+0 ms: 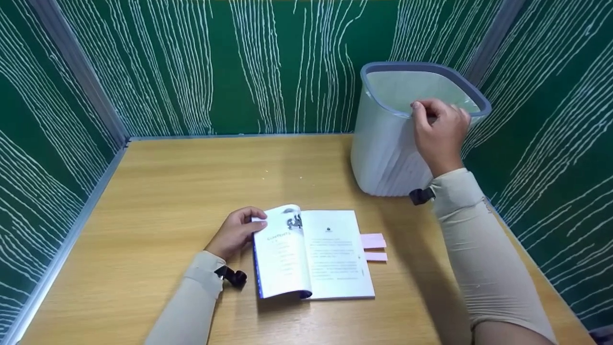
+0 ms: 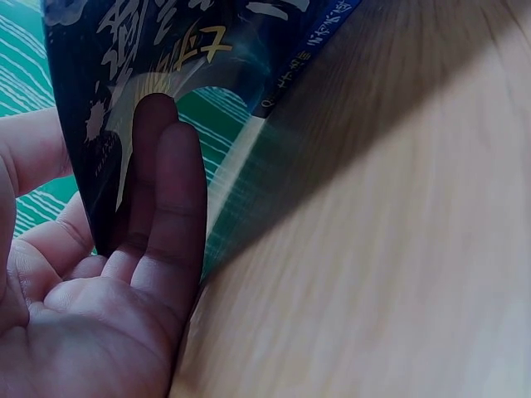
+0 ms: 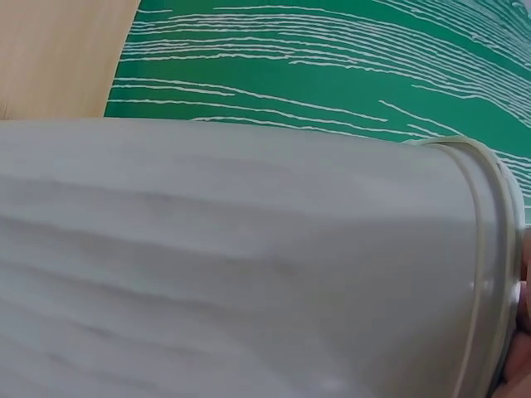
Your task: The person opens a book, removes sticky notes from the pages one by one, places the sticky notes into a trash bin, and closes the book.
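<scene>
An open book lies on the table, its left page headed "CONTENTS" and its left side raised. My left hand grips that side by its outer edge, thumb on the page. From below, the left wrist view shows the fingers behind the dark printed cover. My right hand is at the near rim of a pale trash bin, fingers curled and thumb close to the index finger. Whether something small is between them, I cannot tell. In the right wrist view the bin's wall hides most of that hand.
Two pink sticky tabs stick out from the book's right edge. Several tiny white bits lie on the wooden table beyond the book. Green walls with white lines enclose the table at the back and both sides.
</scene>
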`<state>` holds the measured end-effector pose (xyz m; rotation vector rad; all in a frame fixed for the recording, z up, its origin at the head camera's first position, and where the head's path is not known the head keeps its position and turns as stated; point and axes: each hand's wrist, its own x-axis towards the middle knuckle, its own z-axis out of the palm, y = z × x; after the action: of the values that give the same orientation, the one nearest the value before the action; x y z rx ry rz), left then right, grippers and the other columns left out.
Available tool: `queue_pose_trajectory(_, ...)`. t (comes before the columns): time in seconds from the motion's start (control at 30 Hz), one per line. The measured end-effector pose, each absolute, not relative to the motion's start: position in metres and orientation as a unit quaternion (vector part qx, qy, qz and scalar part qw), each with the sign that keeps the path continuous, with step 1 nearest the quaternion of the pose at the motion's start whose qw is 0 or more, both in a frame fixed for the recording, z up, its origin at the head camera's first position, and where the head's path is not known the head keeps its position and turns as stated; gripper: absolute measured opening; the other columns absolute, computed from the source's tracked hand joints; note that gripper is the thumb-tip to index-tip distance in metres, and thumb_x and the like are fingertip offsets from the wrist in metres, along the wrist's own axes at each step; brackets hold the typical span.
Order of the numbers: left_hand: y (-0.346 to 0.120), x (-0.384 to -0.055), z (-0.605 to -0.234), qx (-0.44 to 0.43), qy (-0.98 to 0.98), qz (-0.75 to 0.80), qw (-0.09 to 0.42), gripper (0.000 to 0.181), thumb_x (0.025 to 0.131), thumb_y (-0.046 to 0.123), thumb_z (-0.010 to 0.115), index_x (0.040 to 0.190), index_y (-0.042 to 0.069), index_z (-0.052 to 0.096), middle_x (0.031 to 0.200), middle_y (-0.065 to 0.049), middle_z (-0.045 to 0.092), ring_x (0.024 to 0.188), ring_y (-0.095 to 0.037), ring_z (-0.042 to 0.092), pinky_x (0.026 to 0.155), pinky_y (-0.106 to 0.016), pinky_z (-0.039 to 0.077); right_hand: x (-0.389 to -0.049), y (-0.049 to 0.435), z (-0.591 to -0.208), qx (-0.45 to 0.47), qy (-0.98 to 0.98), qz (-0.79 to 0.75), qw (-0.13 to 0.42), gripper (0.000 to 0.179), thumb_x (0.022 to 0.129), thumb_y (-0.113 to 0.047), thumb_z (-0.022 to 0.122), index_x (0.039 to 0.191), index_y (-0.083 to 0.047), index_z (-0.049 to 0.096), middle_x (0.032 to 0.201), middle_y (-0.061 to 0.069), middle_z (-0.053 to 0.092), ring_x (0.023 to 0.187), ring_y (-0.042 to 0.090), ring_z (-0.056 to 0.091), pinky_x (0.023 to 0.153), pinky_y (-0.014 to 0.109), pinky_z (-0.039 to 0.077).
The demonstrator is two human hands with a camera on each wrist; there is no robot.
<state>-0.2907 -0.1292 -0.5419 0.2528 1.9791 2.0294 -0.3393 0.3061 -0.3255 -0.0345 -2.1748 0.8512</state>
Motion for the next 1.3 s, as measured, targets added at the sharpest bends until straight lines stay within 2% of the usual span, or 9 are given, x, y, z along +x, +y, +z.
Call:
queue_pose_trajectory(0.2, -0.131, -0.291, -0.543, 0.079, 0.694, 0.702, 0.139, 0.024, 0.096, 0.014, 0.073, 0.117, 0.004, 0.065, 0.108, -0.009, 0.063, 0.084, -0.018, 0.063, 0.063, -0.024, 0.053, -0.338, 0.308, -0.336, 0.039, -0.880, 0.262, 0.395, 0.051, 0.106, -0.052, 0.045, 0.109, -0.014, 0.079, 0.108, 0.006, 0.076, 0.109, 0.024, 0.058, 0.127, 0.039, 0.019)
queue_pose_trajectory(0.3, -0.130, -0.291, -0.544, 0.078, 0.691, 0.705, 0.142, 0.024, 0.096, 0.012, 0.072, 0.117, 0.003, 0.065, 0.108, -0.009, 0.062, 0.084, -0.018, 0.063, 0.064, -0.025, 0.053, -0.335, 0.308, -0.344, 0.056, -0.883, 0.232, 0.404, 0.046, 0.106, -0.050, 0.046, 0.119, -0.016, 0.076, 0.123, 0.004, 0.073, 0.126, 0.025, 0.056, 0.130, 0.043, 0.011)
queue_pose_trajectory(0.4, -0.127, -0.291, -0.545, 0.078, 0.683, 0.711, 0.149, 0.025, 0.096, 0.011, 0.072, 0.117, 0.001, 0.064, 0.108, -0.009, 0.062, 0.085, -0.018, 0.064, 0.066, -0.026, 0.055, -0.327, 0.308, -0.356, 0.057, -0.880, 0.219, 0.418, 0.043, 0.104, -0.046, 0.051, 0.137, -0.022, 0.066, 0.150, 0.000, 0.058, 0.146, 0.023, 0.042, 0.131, 0.047, 0.006)
queue_pose_trajectory(0.53, -0.123, -0.292, -0.547, 0.081, 0.681, 0.712, 0.153, 0.025, 0.095, 0.009, 0.072, 0.117, -0.001, 0.063, 0.106, -0.009, 0.062, 0.085, -0.017, 0.064, 0.067, -0.026, 0.055, -0.308, 0.308, -0.380, 0.058, -0.870, 0.218, 0.438, 0.055, 0.100, -0.032, 0.062, 0.153, -0.028, 0.051, 0.168, -0.002, 0.033, 0.158, 0.022, 0.021, 0.129, 0.052, 0.013)
queue_pose_trajectory(0.73, -0.120, -0.294, -0.549, 0.080, 0.687, 0.707, 0.147, 0.024, 0.095, 0.009, 0.071, 0.115, 0.000, 0.064, 0.104, -0.009, 0.062, 0.085, -0.017, 0.063, 0.067, -0.025, 0.054, -0.279, 0.305, -0.421, 0.062, -0.876, 0.228, 0.421, 0.066, 0.093, -0.018, 0.070, 0.155, -0.024, 0.048, 0.172, 0.000, 0.023, 0.158, 0.027, 0.021, 0.125, 0.056, 0.029)
queue_pose_trajectory(0.93, -0.121, -0.292, -0.548, 0.077, 0.684, 0.709, 0.153, 0.023, 0.096, 0.010, 0.071, 0.116, 0.001, 0.065, 0.106, -0.010, 0.062, 0.089, -0.019, 0.065, 0.070, -0.027, 0.057, -0.250, 0.298, -0.472, 0.109, -0.887, 0.313, 0.320, 0.052, 0.087, -0.005, 0.072, 0.137, -0.016, 0.064, 0.163, 0.006, 0.040, 0.151, 0.029, 0.033, 0.120, 0.057, 0.033)
queue_pose_trajectory(1.1, -0.123, -0.291, -0.546, 0.073, 0.687, 0.707, 0.152, 0.021, 0.096, 0.011, 0.070, 0.115, 0.004, 0.066, 0.107, -0.010, 0.064, 0.089, -0.020, 0.066, 0.070, -0.028, 0.056, -0.234, 0.296, -0.509, 0.180, -0.841, 0.485, 0.158, 0.020, 0.089, 0.001, 0.075, 0.109, -0.006, 0.075, 0.118, 0.013, 0.071, 0.110, 0.022, 0.064, 0.097, 0.031, 0.051)
queue_pose_trajectory(1.17, -0.125, -0.292, -0.545, 0.071, 0.688, 0.706, 0.151, 0.021, 0.096, 0.011, 0.071, 0.115, 0.005, 0.066, 0.107, -0.010, 0.064, 0.089, -0.020, 0.066, 0.069, -0.027, 0.056, -0.232, 0.296, -0.518, 0.185, -0.813, 0.545, 0.089, 0.013, 0.091, 0.001, 0.075, 0.104, -0.002, 0.075, 0.105, 0.017, 0.073, 0.096, 0.021, 0.067, 0.086, 0.026, 0.056)
queue_pose_trajectory(1.3, -0.128, -0.292, -0.543, 0.065, 0.689, 0.706, 0.150, 0.021, 0.097, 0.012, 0.071, 0.116, 0.005, 0.066, 0.109, -0.011, 0.063, 0.090, -0.021, 0.065, 0.069, -0.028, 0.056, -0.234, 0.297, -0.526, 0.173, -0.775, 0.607, -0.017, 0.016, 0.093, -0.003, 0.074, 0.108, 0.002, 0.073, 0.108, 0.024, 0.070, 0.096, 0.021, 0.068, 0.086, 0.026, 0.058)
